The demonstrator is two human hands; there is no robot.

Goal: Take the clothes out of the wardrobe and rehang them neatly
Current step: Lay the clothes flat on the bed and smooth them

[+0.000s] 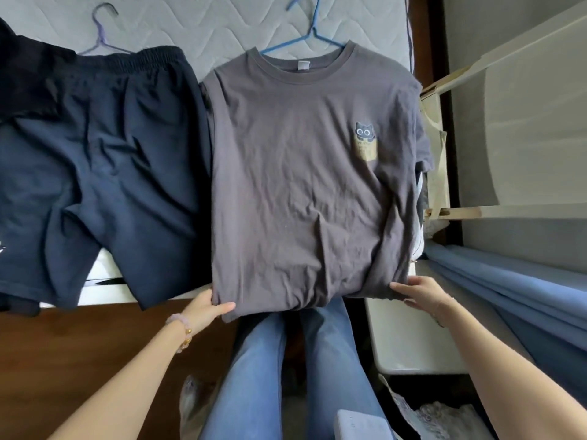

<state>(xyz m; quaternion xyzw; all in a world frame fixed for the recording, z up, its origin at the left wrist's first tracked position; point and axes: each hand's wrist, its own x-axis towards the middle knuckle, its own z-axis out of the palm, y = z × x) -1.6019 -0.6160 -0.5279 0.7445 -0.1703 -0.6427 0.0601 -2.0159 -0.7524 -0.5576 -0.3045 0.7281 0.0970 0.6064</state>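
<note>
A grey T-shirt [305, 173] with a small cat print lies flat on the mattress [197, 23], a blue hanger [313, 30] inside its neck. My left hand [209, 308] pinches the shirt's bottom hem at the lower left corner. My right hand [419, 292] grips the hem at the lower right corner. To the left lie dark navy shorts [104, 166] with a purple hanger [101, 33] at their waistband. The hem hangs a little over the bed's edge, above my legs in jeans.
A black garment [22, 81] lies at the far left. A blue curtain [521, 300] hangs at the right, beside pale wardrobe panels [524, 131]. Dark wooden floor [79, 350] lies below the bed's edge. A white box [409, 341] stands by my right arm.
</note>
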